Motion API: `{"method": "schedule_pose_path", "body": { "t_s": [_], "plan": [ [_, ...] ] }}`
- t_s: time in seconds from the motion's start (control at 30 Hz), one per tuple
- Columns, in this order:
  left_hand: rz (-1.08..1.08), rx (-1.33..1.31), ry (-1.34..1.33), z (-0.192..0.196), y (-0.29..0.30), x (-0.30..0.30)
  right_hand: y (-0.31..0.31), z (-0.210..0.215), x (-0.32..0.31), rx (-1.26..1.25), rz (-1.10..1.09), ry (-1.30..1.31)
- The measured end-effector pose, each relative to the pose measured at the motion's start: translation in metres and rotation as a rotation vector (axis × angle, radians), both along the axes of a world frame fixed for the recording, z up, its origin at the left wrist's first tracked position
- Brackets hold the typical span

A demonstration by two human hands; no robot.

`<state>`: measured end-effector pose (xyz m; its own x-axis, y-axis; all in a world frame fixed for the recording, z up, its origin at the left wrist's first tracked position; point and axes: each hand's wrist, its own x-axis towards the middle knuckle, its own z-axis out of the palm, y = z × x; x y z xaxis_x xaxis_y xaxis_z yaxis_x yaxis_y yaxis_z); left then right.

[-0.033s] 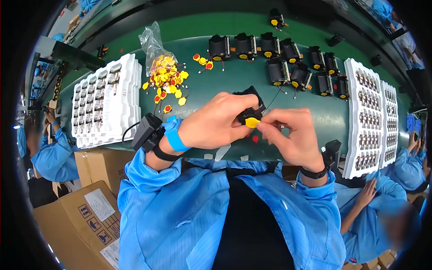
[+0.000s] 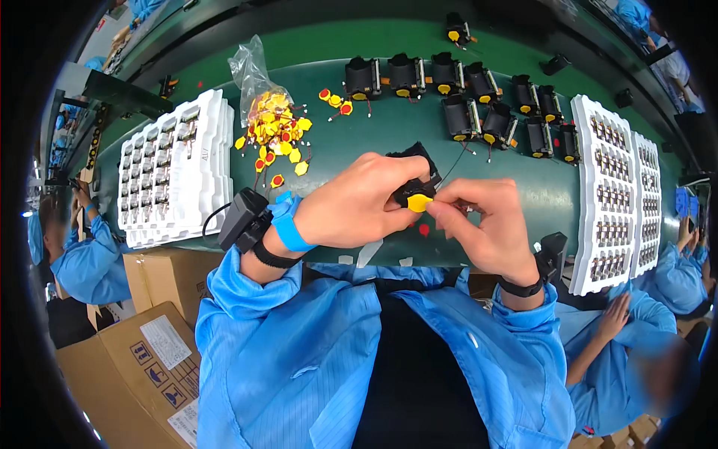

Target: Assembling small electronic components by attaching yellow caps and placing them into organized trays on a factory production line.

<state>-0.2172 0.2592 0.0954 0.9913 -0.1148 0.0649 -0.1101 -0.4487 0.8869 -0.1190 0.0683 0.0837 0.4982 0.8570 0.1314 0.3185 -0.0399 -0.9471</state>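
Barely shifted since the earlier frame, one yellow disc (image 2: pixel 417 203) lies against one black holder (image 2: pixel 420 154), ten similar holders (image 2: pixel 406 75) standing farther off on the table (image 2: pixel 404 123), the disc between two hands, left hand (image 2: pixel 355 202) curled around its holder, right hand (image 2: pixel 486 224) pinching the disc's edge.

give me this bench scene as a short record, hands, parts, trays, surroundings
left hand: gripping a black case
right hand: fingertips at the edge of a yellow disc on that case; pinch unclear
far bench: more black cases, with yellow discs on them
bench, left: loose yellow and red discs heaped by a clear bag
trays: stacked white trays left, more white trays right, holding small parts
floor, lower left: cardboard boxes
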Motion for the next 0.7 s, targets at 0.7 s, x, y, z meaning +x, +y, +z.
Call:
{"method": "schedule_pose_path", "body": {
  "t_s": [0.7],
  "plan": [
    [0.208,-0.403,0.146,-0.01,-0.023,-0.036,-0.002,-0.039,-0.035,0.244,-0.193,0.199]
  ]
}}
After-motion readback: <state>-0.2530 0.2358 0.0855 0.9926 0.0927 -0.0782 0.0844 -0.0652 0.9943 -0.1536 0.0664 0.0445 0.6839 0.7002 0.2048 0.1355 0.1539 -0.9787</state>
